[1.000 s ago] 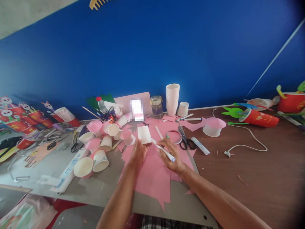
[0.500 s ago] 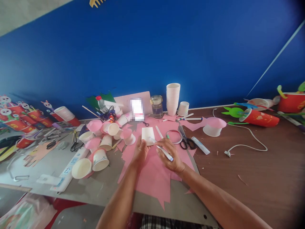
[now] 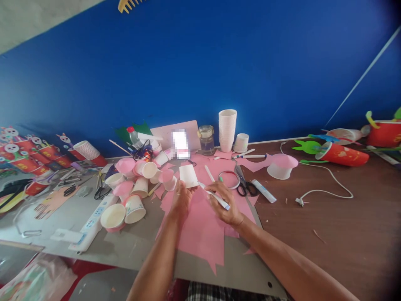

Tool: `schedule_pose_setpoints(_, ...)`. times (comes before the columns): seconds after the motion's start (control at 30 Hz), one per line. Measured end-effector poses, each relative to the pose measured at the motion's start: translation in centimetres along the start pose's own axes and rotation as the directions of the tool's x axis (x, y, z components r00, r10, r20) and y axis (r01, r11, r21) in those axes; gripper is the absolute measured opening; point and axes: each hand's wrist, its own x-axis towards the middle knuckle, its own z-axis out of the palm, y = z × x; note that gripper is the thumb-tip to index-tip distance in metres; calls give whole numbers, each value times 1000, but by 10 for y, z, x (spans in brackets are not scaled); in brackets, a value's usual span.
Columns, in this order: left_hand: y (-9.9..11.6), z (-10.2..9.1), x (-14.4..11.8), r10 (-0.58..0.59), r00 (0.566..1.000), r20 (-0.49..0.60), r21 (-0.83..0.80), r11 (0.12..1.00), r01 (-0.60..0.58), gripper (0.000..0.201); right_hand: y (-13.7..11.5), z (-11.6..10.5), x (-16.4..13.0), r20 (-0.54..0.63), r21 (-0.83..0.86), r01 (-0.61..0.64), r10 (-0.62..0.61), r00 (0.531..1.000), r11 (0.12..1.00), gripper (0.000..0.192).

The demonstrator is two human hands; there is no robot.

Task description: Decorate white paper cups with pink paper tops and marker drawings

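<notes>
My left hand (image 3: 181, 199) is closed on the lower edge of a small, flat-looking white card (image 3: 188, 176), which is tilted to the left. A white marker (image 3: 219, 200) with a blue end rests in the closed fingers of my right hand (image 3: 226, 204). Its tip points left, just beside the card's lower right corner; whether they touch, I cannot tell. Beneath both hands lie cut pink paper sheets (image 3: 203, 238). To the right of my right hand are black-handled scissors (image 3: 247, 188) and a roll of tape (image 3: 229, 179).
Paper cups (image 3: 134, 209), some with pink tops, crowd the left near a power strip (image 3: 94, 223). A cup stack (image 3: 227, 130) and a glass jar (image 3: 206, 140) stand at the back. Rightward lie a glue tube (image 3: 264, 191), a white cable (image 3: 328, 190) and red cups (image 3: 344, 154).
The white card has shifted left and tilted, and my left hand has moved slightly left with it. The marker's tip now sits off the card's face, near its corner.
</notes>
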Motion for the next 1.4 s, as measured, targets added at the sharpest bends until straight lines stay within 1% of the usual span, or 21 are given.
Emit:
schedule_pose_setpoints(0.13,-2,1,-3,12,994,107,80,997,-21,50,-2,0,0,18,23,4,-4,1000,1000,19)
schedule_pose_setpoints(0.2,-3,1,-5,7,992,130,118,993,-22,47,-2,1,0,40,21,12,-13,999,1000,20)
schedule_pose_setpoints(0.33,-5,-1,-8,-4,992,124,176,984,-18,44,0,2,-1,76,3,25,-25,997,1000,21)
schedule_pose_setpoints(0.47,-5,-3,-11,-22,995,100,255,967,-4,45,3,3,-2,64,-26,40,-38,997,999,25)
schedule_pose_setpoints(0.57,-4,-4,-12,-23,997,80,315,949,-4,47,3,3,-2,62,-26,39,-37,997,999,24)
schedule_pose_setpoints(0.7,-3,-2,-10,-7,998,56,249,968,-7,47,2,2,-1,68,-25,26,-25,997,999,21)
schedule_pose_setpoints(0.83,-2,-4,-2,50,998,-41,143,989,-44,47,4,2,-2,75,-33,-16,19,997,999,16)
schedule_pose_setpoints(0.9,-2,-6,1,67,995,-78,125,990,-57,48,5,2,-2,73,-22,-36,38,997,999,14)
schedule_pose_setpoints(1.03,-4,-10,5,65,996,-60,147,988,-56,55,3,1,-2,41,16,-33,33,999,999,15)
schedule_pose_setpoints(1.13,-5,-10,3,56,998,-15,203,978,-52,56,0,1,0,24,45,-25,24,999,999,18)
schedule_pose_setpoints(1.27,-6,-8,-4,26,999,42,321,946,-38,55,-1,2,0,53,87,-10,6,999,996,21)
schedule_pose_setpoints(1.33,-5,-7,-8,32,999,40,403,914,-45,57,0,2,0,69,89,-7,1,998,996,22)
schedule_pose_setpoints(1.4,-3,-5,-11,61,998,3,508,860,-54,60,1,3,-1,88,70,-7,1,996,998,22)
